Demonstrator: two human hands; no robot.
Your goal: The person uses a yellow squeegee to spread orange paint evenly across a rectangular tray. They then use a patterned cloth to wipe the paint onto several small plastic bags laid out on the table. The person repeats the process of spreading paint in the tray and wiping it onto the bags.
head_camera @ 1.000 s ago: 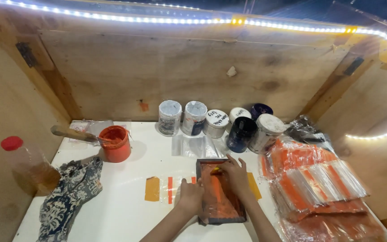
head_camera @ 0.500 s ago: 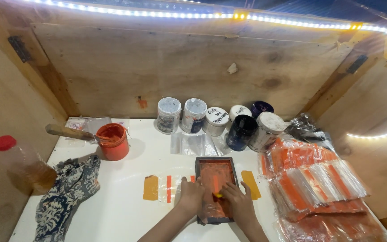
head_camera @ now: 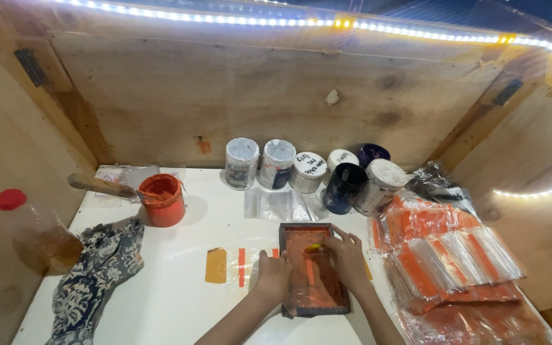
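Note:
A small dark wooden printing frame point(head_camera: 306, 228) with orange-stained mesh lies flat on the white table point(head_camera: 180, 306), partly over a clear pouch with orange stripes point(head_camera: 241, 266). My left hand point(head_camera: 273, 275) grips the frame's left edge and presses it down. My right hand point(head_camera: 347, 255) rests on the mesh near the frame's far half, its fingers closed on a small yellowish scraper point(head_camera: 314, 246). A wet orange streak runs down the mesh below the scraper.
An orange paint pot point(head_camera: 162, 200) with a wooden stick point(head_camera: 100, 186) stands at the left, beside a patterned cloth point(head_camera: 97, 268) and a red-capped bottle point(head_camera: 30, 223). Several jars point(head_camera: 308, 171) line the back wall. Stacked orange-printed pouches point(head_camera: 448, 255) fill the right side.
My right hand drew the scraper from the frame's far end toward me, then moved back up to the far half. My left hand stayed on the frame's left edge.

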